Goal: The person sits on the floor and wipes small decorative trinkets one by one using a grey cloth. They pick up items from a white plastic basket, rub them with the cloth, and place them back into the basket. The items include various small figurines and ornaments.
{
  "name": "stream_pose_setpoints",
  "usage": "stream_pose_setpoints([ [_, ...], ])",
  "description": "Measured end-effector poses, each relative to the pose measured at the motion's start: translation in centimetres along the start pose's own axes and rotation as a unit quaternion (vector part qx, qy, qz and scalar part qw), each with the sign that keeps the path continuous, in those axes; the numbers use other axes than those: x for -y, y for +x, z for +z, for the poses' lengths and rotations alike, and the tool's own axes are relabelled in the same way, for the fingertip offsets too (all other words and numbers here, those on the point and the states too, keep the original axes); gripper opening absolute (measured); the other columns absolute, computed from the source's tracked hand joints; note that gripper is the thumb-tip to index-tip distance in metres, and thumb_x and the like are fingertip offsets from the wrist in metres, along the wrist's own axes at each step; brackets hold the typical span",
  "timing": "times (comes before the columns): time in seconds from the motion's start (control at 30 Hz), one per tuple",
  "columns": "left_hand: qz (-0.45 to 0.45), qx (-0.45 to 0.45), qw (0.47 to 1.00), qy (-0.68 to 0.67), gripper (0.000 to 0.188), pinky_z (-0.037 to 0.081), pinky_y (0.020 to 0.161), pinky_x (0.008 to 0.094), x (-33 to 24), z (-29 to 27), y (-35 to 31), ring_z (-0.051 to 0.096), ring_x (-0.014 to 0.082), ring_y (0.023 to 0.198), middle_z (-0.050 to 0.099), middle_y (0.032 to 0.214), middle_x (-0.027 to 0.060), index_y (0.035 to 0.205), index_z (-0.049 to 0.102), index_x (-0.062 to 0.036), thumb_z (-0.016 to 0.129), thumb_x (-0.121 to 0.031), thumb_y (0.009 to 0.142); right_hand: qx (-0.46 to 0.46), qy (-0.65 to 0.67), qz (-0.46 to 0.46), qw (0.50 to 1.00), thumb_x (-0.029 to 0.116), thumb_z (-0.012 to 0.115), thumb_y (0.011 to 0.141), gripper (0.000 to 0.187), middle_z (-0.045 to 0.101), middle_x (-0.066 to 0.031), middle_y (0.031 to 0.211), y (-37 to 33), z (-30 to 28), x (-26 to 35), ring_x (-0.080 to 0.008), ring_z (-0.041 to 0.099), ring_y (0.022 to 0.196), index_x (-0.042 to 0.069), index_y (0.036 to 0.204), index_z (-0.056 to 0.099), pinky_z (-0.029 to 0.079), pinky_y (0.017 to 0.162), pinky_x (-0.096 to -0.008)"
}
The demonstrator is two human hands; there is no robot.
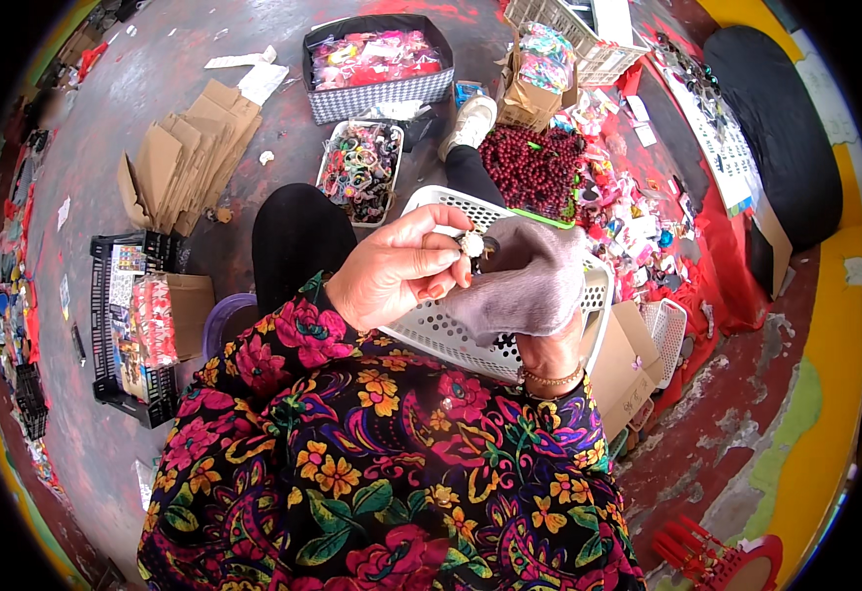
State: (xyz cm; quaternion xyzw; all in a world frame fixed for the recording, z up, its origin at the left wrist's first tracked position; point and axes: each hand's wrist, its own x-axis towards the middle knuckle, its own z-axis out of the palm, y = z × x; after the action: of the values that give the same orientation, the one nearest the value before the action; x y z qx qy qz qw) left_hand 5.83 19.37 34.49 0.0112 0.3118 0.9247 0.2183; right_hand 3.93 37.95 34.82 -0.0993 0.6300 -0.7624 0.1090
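Note:
My left hand (392,264) pinches a small ornament (472,244) between thumb and fingers. It has a white, flower-like cluster and a dark part behind it; its exact kind is too small to make out. A greyish-lilac cloth (530,286) covers my right hand (551,350), so that only its base and the wrist show. The cloth bunches up against the ornament's dark side, and my right hand grips it from beneath. Under both hands, a white perforated plastic basket (431,330) rests across my lap.
Ahead stand a tray of colourful hair ties (360,163), a checked fabric box (377,98) of packed items and a pile of dark red beads (530,163). Folded cardboard (190,148) and a black crate (106,325) lie left. Small pieces litter red cloth (736,266) at right.

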Motion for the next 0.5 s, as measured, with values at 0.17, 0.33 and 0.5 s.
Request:
stream_pose_setpoints([
  [0.17,-0.058,0.060,0.995,-0.049,0.055,0.036,0.055,0.0219,1.3,-0.7,0.2,0.049,0.0127,0.060,0.056,0.078,0.0105,0.132,0.028,-0.0040,0.054,-0.006,0.083,0.052,-0.004,0.011,0.999,0.020,0.074,0.069,0.045,0.061,-0.0055,0.097,-1.3,0.3,0.0,-0.0170,0.060,0.087,0.005,0.107,0.056,0.048,0.077,-0.0313],
  [0.33,-0.111,0.068,0.991,-0.027,0.069,0.035,0.052,0.0205,1.3,-0.2,-0.1,0.052,0.0117,0.065,0.054,0.078,0.0069,0.141,0.017,-0.0094,0.052,-0.003,0.081,0.065,0.177,0.034,0.981,0.013,0.063,0.081,0.045,0.057,-0.0108,0.111,-2.9,-0.7,-1.9,-0.0199,0.058,0.098,0.001,0.121,0.046,0.050,0.079,-0.0318],
  [0.5,-0.126,0.100,0.987,-0.006,0.065,0.033,0.049,0.0187,1.5,0.4,0.0,0.050,0.0094,0.065,0.053,0.079,0.0051,0.140,0.019,-0.0091,0.049,-0.001,0.083,0.058,0.116,-0.011,0.991,0.019,0.070,0.076,0.043,0.061,-0.0077,0.102,-3.0,-0.3,-1.4,-0.0170,0.060,0.091,0.001,0.112,0.054,0.049,0.079,-0.0283],
])
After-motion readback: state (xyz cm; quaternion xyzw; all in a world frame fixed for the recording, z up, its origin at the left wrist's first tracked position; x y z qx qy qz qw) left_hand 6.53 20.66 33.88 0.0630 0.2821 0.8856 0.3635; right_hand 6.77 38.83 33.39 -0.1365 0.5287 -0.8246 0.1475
